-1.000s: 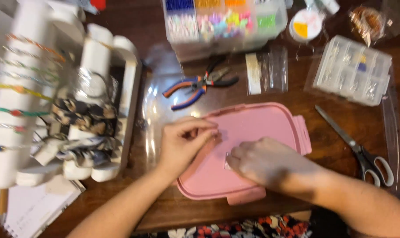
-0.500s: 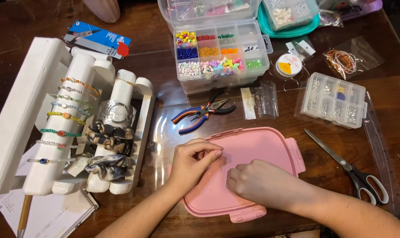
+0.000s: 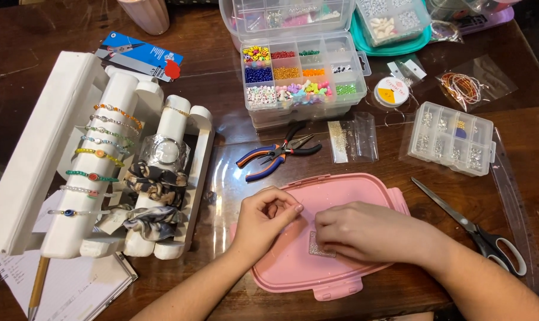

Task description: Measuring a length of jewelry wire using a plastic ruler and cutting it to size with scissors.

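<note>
Both my hands rest on a pink plastic lid point(image 3: 364, 193) lying flat on the wooden table. My left hand point(image 3: 266, 217) has its thumb and forefinger pinched together above the lid; whether something tiny sits between them is not visible. My right hand point(image 3: 364, 232) lies palm down with its fingertips curled beside a small silvery glittery patch point(image 3: 318, 249) on the lid. A sheet of clear plastic point(image 3: 234, 178) lies under the lid.
Pliers point(image 3: 278, 156) lie just beyond the lid, scissors point(image 3: 474, 229) to its right. Bead organiser boxes point(image 3: 299, 77) stand at the back, a small clear findings box point(image 3: 453, 138) at right. A white bracelet display stand point(image 3: 97, 166) fills the left, a notebook point(image 3: 73, 288) below it.
The camera has tilted up, showing more of the far table. My hands stayed on the pink lid and moved slightly closer together.
</note>
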